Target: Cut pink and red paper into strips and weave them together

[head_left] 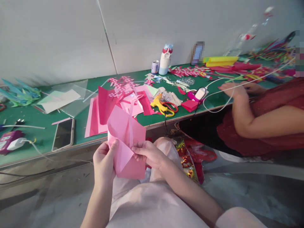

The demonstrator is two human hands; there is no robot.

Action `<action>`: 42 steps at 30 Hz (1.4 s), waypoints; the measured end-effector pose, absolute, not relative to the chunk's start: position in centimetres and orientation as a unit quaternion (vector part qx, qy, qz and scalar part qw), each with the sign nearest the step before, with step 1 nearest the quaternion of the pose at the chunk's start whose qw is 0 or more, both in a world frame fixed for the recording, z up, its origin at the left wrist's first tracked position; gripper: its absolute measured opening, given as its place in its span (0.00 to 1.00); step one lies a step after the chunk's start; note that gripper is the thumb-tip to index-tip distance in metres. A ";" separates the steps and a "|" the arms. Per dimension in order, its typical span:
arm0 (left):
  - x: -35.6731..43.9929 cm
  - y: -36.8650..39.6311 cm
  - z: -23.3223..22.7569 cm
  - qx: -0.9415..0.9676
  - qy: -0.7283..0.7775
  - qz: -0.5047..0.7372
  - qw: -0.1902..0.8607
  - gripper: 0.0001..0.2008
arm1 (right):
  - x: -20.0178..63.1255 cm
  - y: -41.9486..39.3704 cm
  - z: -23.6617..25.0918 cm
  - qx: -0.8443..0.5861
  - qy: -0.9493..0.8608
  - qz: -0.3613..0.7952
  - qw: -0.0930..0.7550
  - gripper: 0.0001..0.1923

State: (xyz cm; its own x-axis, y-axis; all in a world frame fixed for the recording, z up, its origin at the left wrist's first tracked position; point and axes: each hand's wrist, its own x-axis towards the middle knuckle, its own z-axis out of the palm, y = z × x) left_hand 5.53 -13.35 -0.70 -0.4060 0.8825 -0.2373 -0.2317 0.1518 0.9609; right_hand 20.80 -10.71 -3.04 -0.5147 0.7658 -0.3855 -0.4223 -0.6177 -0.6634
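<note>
A green-topped workbench point(35, 120) runs along a pale panelled wall, strewn with pink paper sheets point(95, 117), a smartphone point(63, 134), a yellow glue gun point(160, 106), red-handled scissors point(171, 107) and a white bottle point(165, 60); a co-worker's hand point(231, 90) rests on it at the right. Below the bench edge, over the person's lap, a folded pink paper point(125, 142) stands roughly upright, its long axis near vertical, an upper corner pointing toward the bench. The left hand point(103, 163) pinches its left edge, thumb on the front; the right hand point(148, 153) closes fingers over the right fold.

Bright, even daylight, soft shadows, motion blur and wide-angle bending toward the right edge.
</note>
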 end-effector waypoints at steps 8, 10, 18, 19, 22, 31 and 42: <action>5.5 -13.2 -0.7 0.268 0.601 0.590 0.468 0.16 | 20.5 -10.7 -3.5 -0.330 -0.267 0.825 0.372 0.20; 5.5 -13.2 -0.8 0.265 0.600 0.593 0.467 0.16 | 20.4 -10.8 -3.6 -0.330 -0.272 0.818 0.385 0.19; 5.4 -13.1 -1.1 0.275 0.597 0.596 0.461 0.15 | 20.8 -10.7 -3.5 -0.321 -0.251 0.841 0.356 0.18; 5.3 -13.1 -1.1 0.276 0.597 0.597 0.459 0.15 | 20.8 -10.7 -3.4 -0.321 -0.250 0.845 0.348 0.19; 5.3 -13.2 -1.1 0.280 0.598 0.597 0.456 0.14 | 20.9 -10.8 -3.4 -0.325 -0.245 0.847 0.343 0.19; 5.5 -13.3 -0.8 0.273 0.601 0.599 0.452 0.15 | 20.5 -11.1 -4.2 -0.331 -0.261 0.817 0.394 0.19; 5.2 -13.2 -1.0 0.273 0.599 0.604 0.449 0.15 | 21.0 -11.0 -3.8 -0.320 -0.264 0.834 0.363 0.20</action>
State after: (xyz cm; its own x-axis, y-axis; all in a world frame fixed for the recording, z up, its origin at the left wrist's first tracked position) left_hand 5.25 -13.19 -0.96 -0.4483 0.8692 -0.2086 -0.2153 0.1214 0.9690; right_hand 20.99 -11.03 -3.83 -0.5319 0.7750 -0.3413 -0.4370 -0.5964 -0.6733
